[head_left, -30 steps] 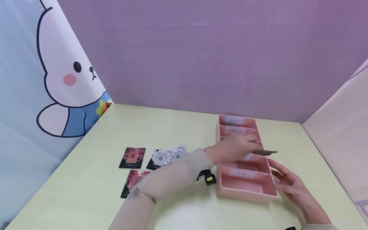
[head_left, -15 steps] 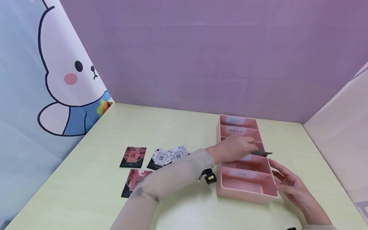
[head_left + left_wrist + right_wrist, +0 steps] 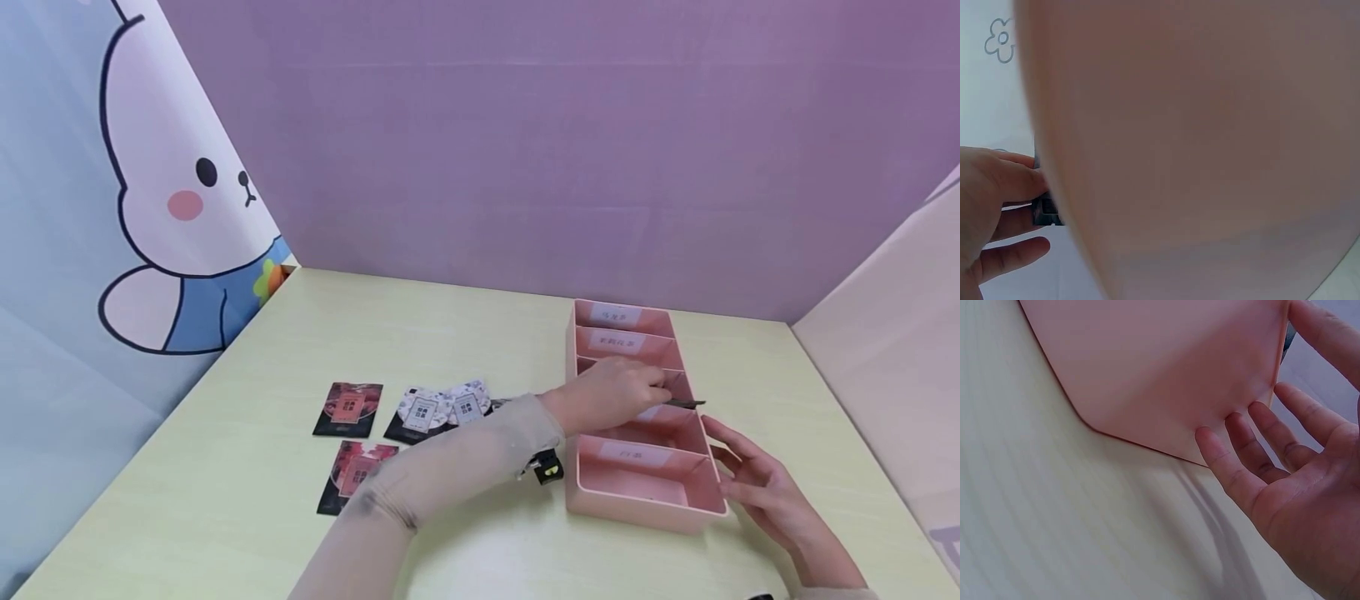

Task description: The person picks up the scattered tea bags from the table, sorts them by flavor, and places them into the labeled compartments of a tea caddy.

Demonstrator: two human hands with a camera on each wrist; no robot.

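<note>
My left hand [image 3: 617,390] reaches over a long pink divided box [image 3: 633,515] and pinches a thin dark tea sachet [image 3: 686,404], seen nearly edge-on above a compartment near the box's middle. In the left wrist view, thumb and fingers hold the dark sachet [image 3: 1047,212]; a blurred pinkish-brown surface fills most of that view. On the box's near right side, my right hand [image 3: 761,483] rests its fingertips against the outer wall. The right wrist view shows those spread fingers [image 3: 1225,459] touching the pink wall [image 3: 1166,369].
Left of the box lie red-and-black sachets [image 3: 348,408] and white patterned sachets [image 3: 420,410], some partly behind my left sleeve [image 3: 457,462]. Paper labels [image 3: 636,452] mark the compartments. A purple backdrop [image 3: 480,150] rises behind the table [image 3: 420,321].
The sachet in my left hand has shifted slightly left and tipped more edge-on, with the hand dipping a little lower. My right hand has stayed against the box.
</note>
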